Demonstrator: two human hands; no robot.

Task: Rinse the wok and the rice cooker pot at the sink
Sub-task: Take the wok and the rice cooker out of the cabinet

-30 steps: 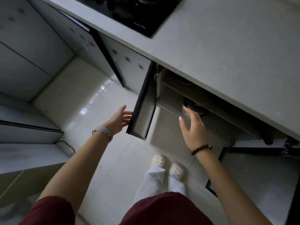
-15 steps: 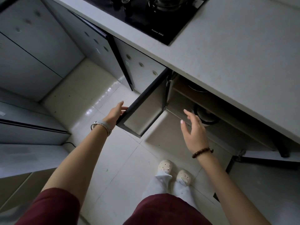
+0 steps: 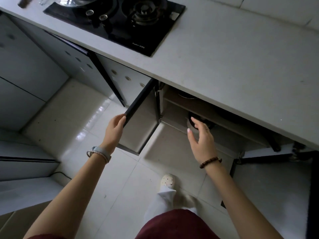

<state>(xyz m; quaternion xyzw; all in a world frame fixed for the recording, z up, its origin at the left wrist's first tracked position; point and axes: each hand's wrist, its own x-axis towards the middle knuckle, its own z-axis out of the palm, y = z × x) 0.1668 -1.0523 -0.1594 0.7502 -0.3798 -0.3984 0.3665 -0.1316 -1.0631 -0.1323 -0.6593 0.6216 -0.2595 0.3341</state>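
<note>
- Under the counter, beside the stove, the cabinet door stood swung out over the floor.
- Left hand: fingers were curled round the free edge of the cabinet door, thumb on the near face, holding it open.
- Right hand: fingers were straight and spread apart, thumb out wide, holding nothing. It reached into the open cabinet towards the lower shelf.
- Round pot: it sat on the lower shelf, dark rim over a paler body, just beyond the right fingertips. Contact could not be told from this angle.
- Dark pan: only a curved rim showed on the upper shelf, under the counter edge.
- Identity: the round pot may be the rice cooker pot and the dark pan may be the wok. The shadow inside the cabinet left both uncertain.
- Sink: not in view.
- Progress, as judged: very early. The cabinet was open and a reach was under way, but neither piece was lifted out.
- Remaining: take out both pieces, carry them to the sink, and rinse each. No water or wet surface was seen.
- Risk, as judged: the low shelf and the counter overhang leave little room to lift the pot clear.
</note>
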